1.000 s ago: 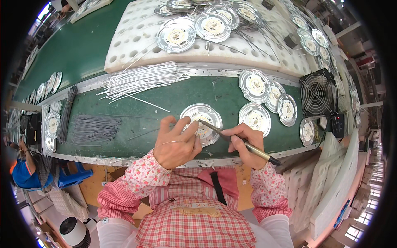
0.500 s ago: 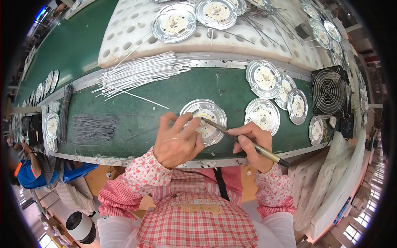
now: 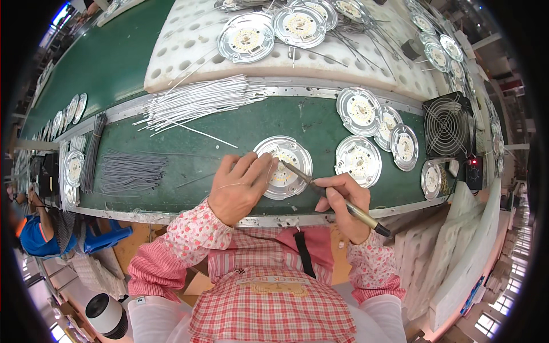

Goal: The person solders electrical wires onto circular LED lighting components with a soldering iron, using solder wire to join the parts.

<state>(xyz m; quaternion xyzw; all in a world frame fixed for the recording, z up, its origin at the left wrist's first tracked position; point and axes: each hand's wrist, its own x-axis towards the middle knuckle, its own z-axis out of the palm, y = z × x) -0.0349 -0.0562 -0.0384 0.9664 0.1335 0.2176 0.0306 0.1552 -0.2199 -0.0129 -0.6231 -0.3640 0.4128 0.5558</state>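
Observation:
A round silver lamp plate (image 3: 298, 150) with a pale LED board at its centre lies on the green bench in front of me. My left hand (image 3: 240, 187) reaches over its left side, fingertips pinched together at the board; what they hold is hidden. A thin strand crosses the back of that hand, and a thin grey wire runs toward it from the left. In my right hand (image 3: 346, 206) is a soldering iron (image 3: 361, 215), gripped like a pen. Its tip meets the board close to my left fingertips.
White wires (image 3: 197, 103) and grey wires (image 3: 132, 171) lie in bundles to the left. Several more plates (image 3: 358, 161) sit at the right, beside a black fan (image 3: 446, 124). Behind, a perforated white foam block (image 3: 189, 54) carries plates and wires. Foam sheets (image 3: 440, 251) lean at the lower right.
The left fingers have drawn closer together over the board, and the iron's tip stays at the board. The whole view has shifted slightly. A red light now shows on the box below the fan.

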